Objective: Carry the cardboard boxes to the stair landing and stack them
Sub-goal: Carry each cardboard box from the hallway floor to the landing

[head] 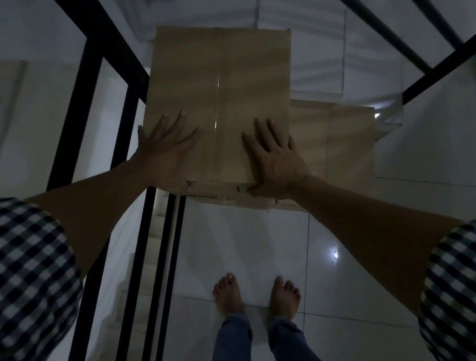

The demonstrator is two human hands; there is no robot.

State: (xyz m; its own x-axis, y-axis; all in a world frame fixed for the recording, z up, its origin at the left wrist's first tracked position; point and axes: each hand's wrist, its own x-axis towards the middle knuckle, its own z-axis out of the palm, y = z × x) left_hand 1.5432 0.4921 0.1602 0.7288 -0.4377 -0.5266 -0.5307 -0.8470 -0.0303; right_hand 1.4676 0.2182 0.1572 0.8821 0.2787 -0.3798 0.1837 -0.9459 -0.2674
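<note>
Fingers [265, 130] splayed on taped brown box [219, 94].

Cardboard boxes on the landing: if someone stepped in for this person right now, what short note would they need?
Left hand: flat, fingers spread, on the top box, near its left edge, gripping nothing.
Right hand: flat on the same lid, thumb hooked over the near right corner.
Boxes: the top box rests on a lower box, which sticks out to the right. Both stand on the white tiled floor beside the black railing.
Done: at least two boxes stacked.
Left: possibly square the top box over the lower one; whether more boxes remain to be fetched cannot be seen.
</note>
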